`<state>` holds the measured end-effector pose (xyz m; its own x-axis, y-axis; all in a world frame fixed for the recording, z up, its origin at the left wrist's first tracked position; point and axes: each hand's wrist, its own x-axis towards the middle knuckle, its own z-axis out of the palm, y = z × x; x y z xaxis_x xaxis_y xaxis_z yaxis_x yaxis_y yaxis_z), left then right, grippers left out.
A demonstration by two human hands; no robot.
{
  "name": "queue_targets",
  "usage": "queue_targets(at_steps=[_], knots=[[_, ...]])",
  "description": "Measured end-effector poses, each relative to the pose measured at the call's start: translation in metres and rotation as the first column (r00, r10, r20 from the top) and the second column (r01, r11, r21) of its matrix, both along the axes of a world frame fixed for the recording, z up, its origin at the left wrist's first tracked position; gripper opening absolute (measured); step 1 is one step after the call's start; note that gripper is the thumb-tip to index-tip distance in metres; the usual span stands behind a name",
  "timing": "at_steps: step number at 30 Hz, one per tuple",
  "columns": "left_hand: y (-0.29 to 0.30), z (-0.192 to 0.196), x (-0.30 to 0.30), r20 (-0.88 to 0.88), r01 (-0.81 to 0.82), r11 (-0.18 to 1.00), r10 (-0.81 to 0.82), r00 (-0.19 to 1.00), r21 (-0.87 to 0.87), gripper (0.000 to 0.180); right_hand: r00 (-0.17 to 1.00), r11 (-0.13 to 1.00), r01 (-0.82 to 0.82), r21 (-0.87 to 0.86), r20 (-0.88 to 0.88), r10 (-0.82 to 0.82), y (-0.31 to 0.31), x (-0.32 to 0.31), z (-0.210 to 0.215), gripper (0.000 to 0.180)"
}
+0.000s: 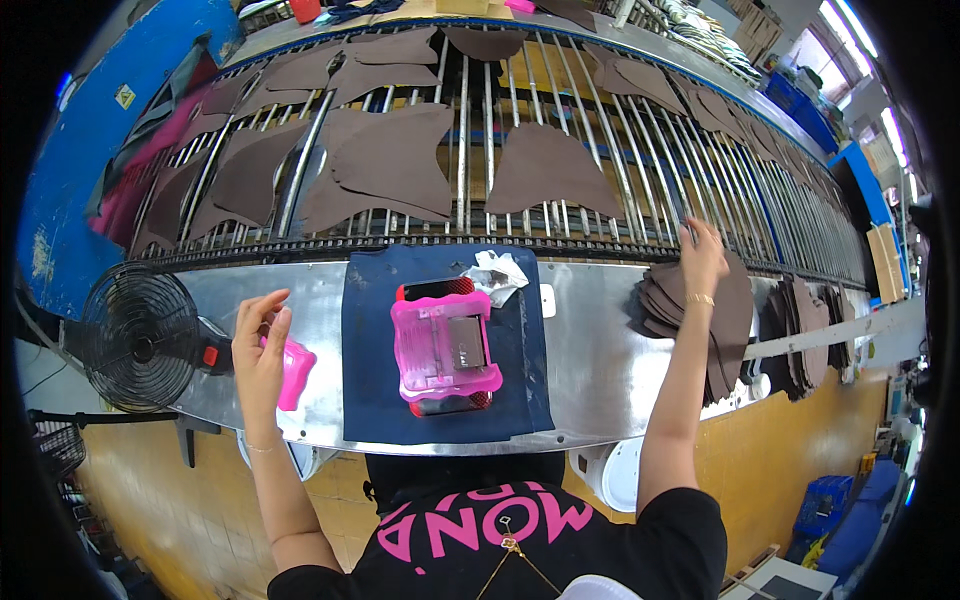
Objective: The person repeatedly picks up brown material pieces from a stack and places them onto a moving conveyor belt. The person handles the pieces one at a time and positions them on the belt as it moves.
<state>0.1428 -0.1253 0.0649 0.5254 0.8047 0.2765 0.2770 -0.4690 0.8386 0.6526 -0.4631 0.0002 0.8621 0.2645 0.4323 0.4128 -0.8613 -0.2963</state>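
Observation:
My left hand (258, 345) rests on a small pink plastic piece (294, 372) lying on the metal ledge (590, 340), fingers curled around it. My right hand (702, 255) reaches out to the top of a stack of dark brown leather pieces (700, 315) at the ledge's far edge, fingers touching the upper piece. Between my hands a pink plastic device (443, 345) sits on a dark blue cloth (370, 340), with a crumpled white wrapper (497, 273) just behind it.
Beyond the ledge a roller conveyor (480, 130) carries several brown leather cut pieces (548, 170). A black wire-caged fan (140, 338) stands at the left. More brown stacks (810, 335) lie further right. A blue machine panel (90, 170) borders the left side.

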Motion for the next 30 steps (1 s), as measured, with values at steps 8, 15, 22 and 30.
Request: queue_targets(at_steps=[8, 15, 22, 30], knots=[[-0.013, -0.014, 0.026, 0.151, 0.125, 0.961, -0.09, 0.984, -0.245, 0.021, 0.616, 0.729, 0.617, -0.297, -0.395, -0.682, -0.208, -0.065, -0.028, 0.065], [-0.019, -0.018, 0.022, 0.168, 0.143, 0.966, -0.108, 0.98, -0.217, 0.023, 0.758, 0.712, 0.635, -0.299, 0.065, -0.649, -0.193, -0.085, -0.03, 0.041], [-0.018, -0.009, 0.012, 0.131, 0.1, 0.976, -0.075, 0.989, -0.192, 0.021, 0.903, 0.896, 0.425, -0.133, -0.007, -0.429, -0.163, -0.09, 0.05, 0.025], [-0.033, 0.025, 0.069, 0.187, 0.222, 0.971, -0.235, 0.954, 0.087, 0.029, 0.974, 0.806, -0.224, 0.548, 0.156, 0.164, -0.037, -0.159, 0.162, 0.03]])
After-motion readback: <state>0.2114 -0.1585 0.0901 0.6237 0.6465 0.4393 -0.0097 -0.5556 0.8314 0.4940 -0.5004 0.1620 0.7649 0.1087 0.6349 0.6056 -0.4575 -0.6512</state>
